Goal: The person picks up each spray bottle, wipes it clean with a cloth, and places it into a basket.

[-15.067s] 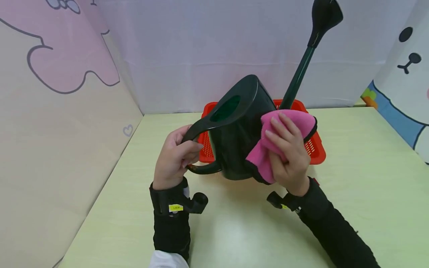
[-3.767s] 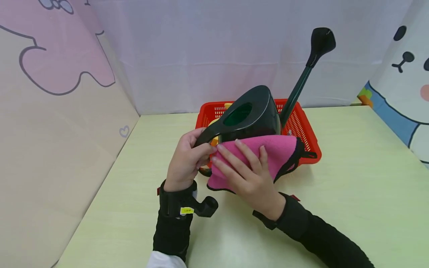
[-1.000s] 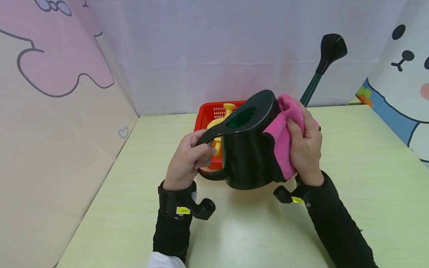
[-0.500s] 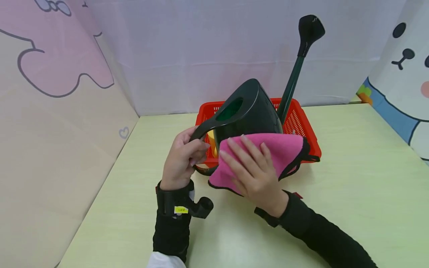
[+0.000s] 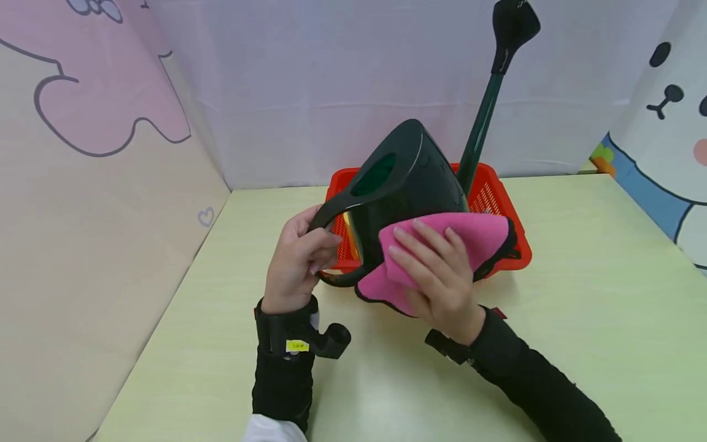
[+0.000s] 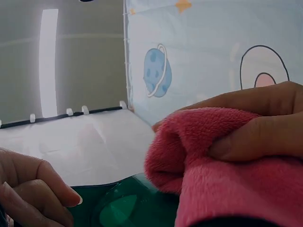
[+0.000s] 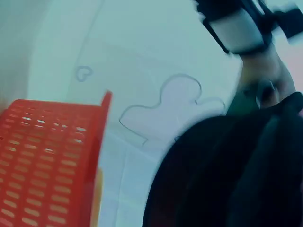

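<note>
A dark green watering can (image 5: 409, 190) is held tilted in mid-air, its long spout with a black rose (image 5: 513, 27) pointing up to the right. My left hand (image 5: 295, 261) grips the can's looped handle; in the left wrist view its curled fingers (image 6: 35, 194) show at lower left. My right hand (image 5: 442, 279) holds a pink, black-edged cleaning cloth (image 5: 469, 236) against the lower side of the can's body. The left wrist view shows the thumb pinching the bunched cloth (image 6: 203, 142). Part of the can's body is hidden behind cloth and hand.
Behind the can, a red perforated basket (image 5: 510, 245) stands at the back of the light table (image 5: 596, 276). Something yellow (image 5: 351, 236) shows inside it. A white curtain (image 5: 331, 80) hangs behind the table, and patterned panels rise at both sides.
Over the last second the cloth went from the can's spout side to its front lower body. The can tips further, its spout now higher. The left hand keeps its grip on the handle.
</note>
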The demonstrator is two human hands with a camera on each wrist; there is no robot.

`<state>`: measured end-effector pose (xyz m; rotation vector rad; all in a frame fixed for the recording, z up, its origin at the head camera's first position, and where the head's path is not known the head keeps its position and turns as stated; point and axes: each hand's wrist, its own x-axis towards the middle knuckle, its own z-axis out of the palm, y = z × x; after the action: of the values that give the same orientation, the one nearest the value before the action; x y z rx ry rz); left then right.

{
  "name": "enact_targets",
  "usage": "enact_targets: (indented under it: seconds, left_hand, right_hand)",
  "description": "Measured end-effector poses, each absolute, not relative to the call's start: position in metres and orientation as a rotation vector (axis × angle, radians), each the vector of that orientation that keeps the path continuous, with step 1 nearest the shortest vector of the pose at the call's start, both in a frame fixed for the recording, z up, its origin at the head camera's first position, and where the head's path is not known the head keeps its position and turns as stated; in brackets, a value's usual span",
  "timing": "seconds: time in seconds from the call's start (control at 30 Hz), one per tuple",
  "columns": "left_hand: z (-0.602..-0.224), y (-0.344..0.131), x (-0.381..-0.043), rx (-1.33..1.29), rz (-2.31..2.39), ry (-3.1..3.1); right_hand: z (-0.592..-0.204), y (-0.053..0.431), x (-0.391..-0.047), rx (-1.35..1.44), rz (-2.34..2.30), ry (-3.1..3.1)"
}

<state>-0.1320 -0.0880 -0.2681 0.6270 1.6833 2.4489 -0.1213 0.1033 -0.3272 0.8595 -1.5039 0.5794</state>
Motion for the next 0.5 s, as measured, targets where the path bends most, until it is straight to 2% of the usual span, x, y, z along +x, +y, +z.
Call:
enact_targets:
  seconds: [0.33,0.5]
  left_hand:
    - [-0.266,-0.095,-0.132,0.715,2.453,1.622]
    - [-0.266,-0.096,-0.132,0.734,2.455,1.587]
  right_hand:
    - [-0.305,0.140,-0.143,0.496,1.320,-1.449]
    - [-0.302,0.153,-0.145,0.325,1.495,-1.507]
